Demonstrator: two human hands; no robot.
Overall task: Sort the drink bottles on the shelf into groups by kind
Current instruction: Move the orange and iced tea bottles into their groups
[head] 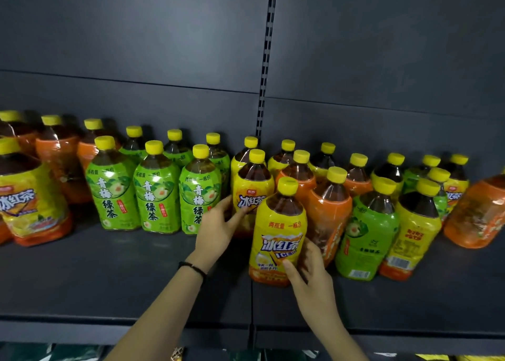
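Right hand (306,267) wraps front yellow iced-tea bottle (278,232) low on label, near shelf (109,278) front edge. Left hand (218,224), fingers spread, steadies second yellow bottle (252,194) behind, beside green tea row (155,194); likely grouping yellows. Right side mixed.

Light is moderate and even, falling from above and in front. The dark back panel (136,46) shows a soft pale sheen near its top middle. Glare streaks the plastic wrap on the bottles (155,191), strongest on the orange ones at far right. Soft shadows lie behind the bottles and under the hands on the shelf (109,273). Wide-angle distortion bends the shelf edge and tilts bottles outward at both sides. Edge bottles look slightly smeared; the centre is sharp.
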